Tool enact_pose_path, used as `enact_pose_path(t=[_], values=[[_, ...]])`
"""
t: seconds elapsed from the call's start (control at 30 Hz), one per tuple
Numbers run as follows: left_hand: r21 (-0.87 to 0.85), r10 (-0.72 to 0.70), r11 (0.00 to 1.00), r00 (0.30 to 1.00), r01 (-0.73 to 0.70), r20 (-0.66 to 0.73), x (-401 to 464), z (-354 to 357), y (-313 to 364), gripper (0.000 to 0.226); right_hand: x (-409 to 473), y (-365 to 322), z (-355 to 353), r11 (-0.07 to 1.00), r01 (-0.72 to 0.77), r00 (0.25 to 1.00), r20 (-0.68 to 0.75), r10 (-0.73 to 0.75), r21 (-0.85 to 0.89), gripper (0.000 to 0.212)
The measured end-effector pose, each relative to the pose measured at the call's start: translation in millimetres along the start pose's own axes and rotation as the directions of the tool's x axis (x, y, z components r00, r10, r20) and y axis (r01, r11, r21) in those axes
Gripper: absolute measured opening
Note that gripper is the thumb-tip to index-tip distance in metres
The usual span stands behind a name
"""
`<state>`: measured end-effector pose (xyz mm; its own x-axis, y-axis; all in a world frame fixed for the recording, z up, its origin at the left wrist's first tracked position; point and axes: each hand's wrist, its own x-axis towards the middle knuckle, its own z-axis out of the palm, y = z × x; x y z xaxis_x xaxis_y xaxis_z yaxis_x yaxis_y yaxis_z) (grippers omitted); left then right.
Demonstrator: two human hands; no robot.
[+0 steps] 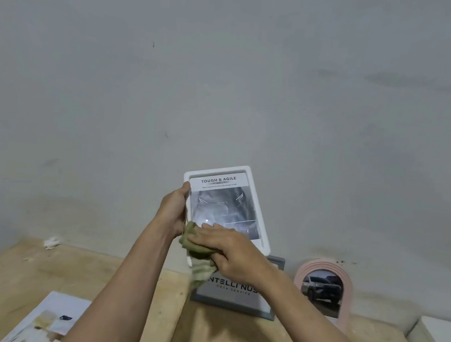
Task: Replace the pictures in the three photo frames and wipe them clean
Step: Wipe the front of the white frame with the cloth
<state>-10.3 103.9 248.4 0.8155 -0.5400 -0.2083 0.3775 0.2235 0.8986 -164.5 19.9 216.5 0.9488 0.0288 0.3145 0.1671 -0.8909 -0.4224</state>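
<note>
Both forearms outstretched: left grip (173, 207) on white frame (262, 215), right grip (235, 253) on cloth (195, 243).

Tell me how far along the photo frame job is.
All three frames show pictures. In hand: the left hand holds the white frame while the right hand wipes its glass with the green cloth. Whether the grey frame and pink arched frame still need wiping is unclear.

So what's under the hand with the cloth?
Under the right hand is a green cloth, pressed on the white frame. The frame's lower left corner is covered, so whatever is printed there can't be seen.
</note>
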Motion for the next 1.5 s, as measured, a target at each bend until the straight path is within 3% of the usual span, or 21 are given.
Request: enact_pose_path(t=[0.13,0.23,0.3,0.43,0.5,0.67,0.8,1.0,1.07,1.17,1.23,1.27,1.43,1.47,1.5], values=[[0.044,0.022,0.999,0.998,-0.019,-0.066,12,-27,2,0.033,4,-4,27,1.0,-0.003,0.998,0.057,0.003,0.014,0.06],[0.086,0.038,0.996,0.991,-0.027,-0.132,30,-58,-3,0.032,21,-14,47,0.974,-0.061,0.998,0.043,0.053,0.216,0.049],[0.136,0.072,0.99,0.98,-0.047,-0.185,48,-86,-13,0.039,33,-20,60,0.882,-0.144,0.989,0.033,0.144,0.449,0.04],[0.2,0.14,0.976,0.948,-0.083,-0.286,56,-134,-21,0.033,58,-27,86,0.547,-0.253,0.909,0.004,0.416,0.798,0.038],[0.206,0.151,0.975,0.93,-0.083,-0.335,63,-161,-25,0.023,74,-26,101,0.428,-0.248,0.854,-0.013,0.52,0.869,0.035],[0.342,0.218,0.938,0.87,-0.061,-0.443,87,-221,-40,0.016,109,-6,129,0.301,-0.249,0.789,0.013,0.614,0.921,0.028],[0.397,0.265,0.916,0.824,-0.053,-0.501,93,-256,-59,0.016,141,34,151,0.353,-0.339,0.782,0.053,0.62,0.872,0.029],[0.432,0.263,0.901,0.735,0.045,-0.625,106,-303,-97,0.016,198,120,227,0.62,-0.508,0.805,0.075,0.588,0.598,0.035],[0.443,0.276,0.894,0.702,0.062,-0.656,110,-312,-107,0.016,212,148,264,0.721,-0.535,0.824,0.084,0.56,0.439,0.041],[0.429,0.265,0.899,0.666,0.091,-0.698,113,-322,-122,0.015,199,193,341,0.871,-0.489,0.848,0.264,0.461,0.052,0.051],[0.411,0.254,0.907,0.661,0.09,-0.706,111,-322,-128,0.017,172,209,384,0.904,-0.374,0.82,0.382,0.428,-0.21,0.053],[0.408,0.252,0.909,0.663,0.088,-0.705,110,-320,-130,0.017,161,210,393,0.897,-0.357,0.796,0.418,0.438,-0.26,0.053],[0.418,0.253,0.905,0.685,0.083,-0.684,104,-306,-133,0.018,170,200,375,0.894,-0.424,0.77,0.462,0.44,-0.144,0.057],[0.415,0.243,0.906,0.697,0.086,-0.674,103,-304,-131,0.018,174,190,357,0.868,-0.497,0.785,0.422,0.454,-0.008,0.052],[0.412,0.234,0.907,0.709,0.087,-0.665,102,-303,-130,0.018,175,179,341,0.774,-0.597,0.772,0.414,0.482,0.21,0.044]])
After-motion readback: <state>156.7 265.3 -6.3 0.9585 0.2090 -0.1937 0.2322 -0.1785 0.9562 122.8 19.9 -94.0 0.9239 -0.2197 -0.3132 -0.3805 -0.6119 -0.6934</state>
